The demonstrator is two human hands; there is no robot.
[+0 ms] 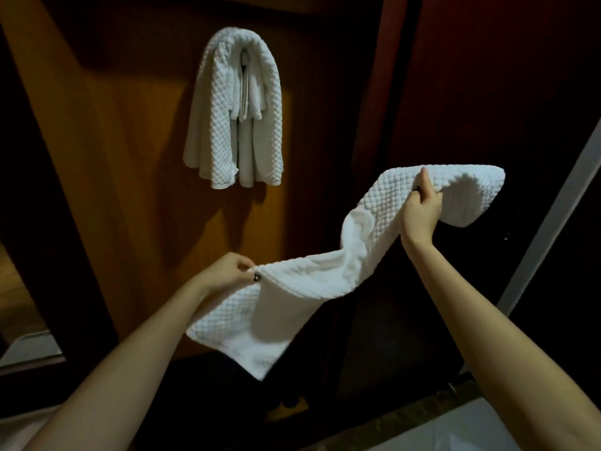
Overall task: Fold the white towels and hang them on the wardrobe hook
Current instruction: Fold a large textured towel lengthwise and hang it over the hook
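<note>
Towel in hand (325, 281): white cotton, raised diamond waffle weave, with a smooth plain band along the hem. It is held in the air in front of the wardrobe panel (130, 190), below and to the right of the hung towels.

Long axis runs from lower left to upper right, slack and twisted at the middle. The left end droops down in a flat flap; the right end folds over and points right.

Left hand (224, 271): thumb and fingertips pinched together on the hem corner.

Right hand (421, 213): higher, thumb on top, fingers curled under and clamped on the cloth.

Hung towels (260, 109): same waffle weave, draped in an arch, both ends hanging down, smoother folded cloth inside. The panel is orange-brown wood with a smooth face.
</note>
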